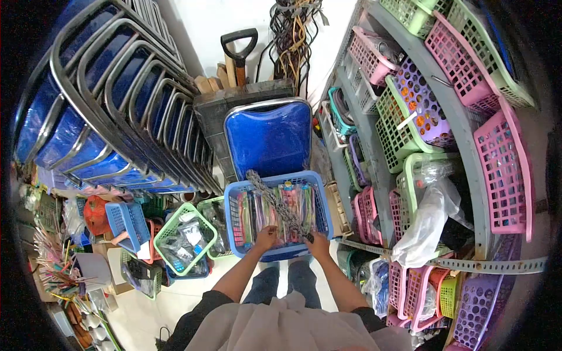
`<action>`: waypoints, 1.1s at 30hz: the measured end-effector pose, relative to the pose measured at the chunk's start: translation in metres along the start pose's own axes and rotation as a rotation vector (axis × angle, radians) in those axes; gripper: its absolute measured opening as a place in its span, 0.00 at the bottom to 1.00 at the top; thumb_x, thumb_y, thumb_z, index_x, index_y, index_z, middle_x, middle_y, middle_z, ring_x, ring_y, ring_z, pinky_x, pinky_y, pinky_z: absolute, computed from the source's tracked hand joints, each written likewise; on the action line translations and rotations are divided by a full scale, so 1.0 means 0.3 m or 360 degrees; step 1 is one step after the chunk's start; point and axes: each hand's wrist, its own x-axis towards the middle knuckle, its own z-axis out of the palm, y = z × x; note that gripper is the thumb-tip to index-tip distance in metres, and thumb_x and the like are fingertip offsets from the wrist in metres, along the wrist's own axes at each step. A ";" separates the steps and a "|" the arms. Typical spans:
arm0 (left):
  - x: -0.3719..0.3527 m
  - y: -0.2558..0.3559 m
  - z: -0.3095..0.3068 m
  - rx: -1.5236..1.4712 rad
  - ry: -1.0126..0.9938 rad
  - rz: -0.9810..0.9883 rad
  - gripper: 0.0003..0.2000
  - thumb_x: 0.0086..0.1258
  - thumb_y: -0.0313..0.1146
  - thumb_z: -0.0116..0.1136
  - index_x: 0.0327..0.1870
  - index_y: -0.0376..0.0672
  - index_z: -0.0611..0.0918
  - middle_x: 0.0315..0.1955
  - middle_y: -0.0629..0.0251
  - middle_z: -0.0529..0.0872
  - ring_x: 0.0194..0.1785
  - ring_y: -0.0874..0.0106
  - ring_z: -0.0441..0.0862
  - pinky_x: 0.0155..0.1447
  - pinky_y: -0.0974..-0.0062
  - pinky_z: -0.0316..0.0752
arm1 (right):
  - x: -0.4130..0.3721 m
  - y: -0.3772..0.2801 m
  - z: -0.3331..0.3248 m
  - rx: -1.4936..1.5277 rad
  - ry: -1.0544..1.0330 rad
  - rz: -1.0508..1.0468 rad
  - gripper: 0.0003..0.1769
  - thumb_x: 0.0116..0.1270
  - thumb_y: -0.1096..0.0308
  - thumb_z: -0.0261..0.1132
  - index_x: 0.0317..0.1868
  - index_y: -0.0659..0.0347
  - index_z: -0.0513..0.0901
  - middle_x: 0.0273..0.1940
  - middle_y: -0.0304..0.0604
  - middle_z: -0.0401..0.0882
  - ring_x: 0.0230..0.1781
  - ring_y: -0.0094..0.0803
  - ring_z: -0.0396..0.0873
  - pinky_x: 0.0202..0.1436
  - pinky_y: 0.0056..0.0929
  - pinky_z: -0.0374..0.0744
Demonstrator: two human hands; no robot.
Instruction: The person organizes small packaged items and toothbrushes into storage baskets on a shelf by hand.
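A blue plastic basket (231,202) stands in front of me, filled with colourful slim packets (260,210) in upright rows. Across the packets lies a grey braided rope (272,199), slanting from the back left of the basket to its front right. My right hand (318,243) is closed at the basket's front right corner, around the rope's dark lower end. At the front left, my left hand (267,237) rests over the packets with its fingers loosely bent and apart. Nothing shows in that hand, though its palm is hidden.
Behind the basket rises a blue chair back (268,137). Stacked metal-framed chairs (126,88) lean in from the left. A green basket (186,240) of packaged goods sits left of my arms. Grey shelving (448,111) with many plastic baskets lines the right; a white bag (424,225) hangs there.
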 end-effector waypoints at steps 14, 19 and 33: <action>0.113 0.179 0.233 0.0822 0.0274 0.0147 0.19 0.61 0.44 0.58 0.50 0.45 0.76 0.49 0.54 0.73 0.54 0.53 0.70 0.55 0.55 0.67 | -0.234 0.133 -0.033 0.0963 0.0720 0.0185 0.10 0.61 0.73 0.64 0.37 0.66 0.71 0.29 0.43 0.70 0.29 0.31 0.69 0.33 0.29 0.69; 0.178 0.150 0.301 0.1220 0.0212 -0.0041 0.30 0.53 0.55 0.63 0.54 0.45 0.75 0.57 0.52 0.67 0.61 0.54 0.63 0.60 0.50 0.60 | -0.357 0.173 -0.043 0.1214 0.0813 0.0347 0.12 0.62 0.70 0.64 0.39 0.66 0.71 0.30 0.41 0.71 0.31 0.25 0.68 0.35 0.25 0.69; 0.196 0.210 0.343 0.1398 0.0193 -0.0159 0.22 0.56 0.53 0.61 0.44 0.46 0.81 0.52 0.59 0.70 0.58 0.57 0.63 0.58 0.54 0.56 | -0.629 0.183 -0.012 0.1176 0.0676 0.0589 0.10 0.60 0.72 0.66 0.36 0.66 0.73 0.27 0.40 0.74 0.27 0.23 0.70 0.31 0.25 0.71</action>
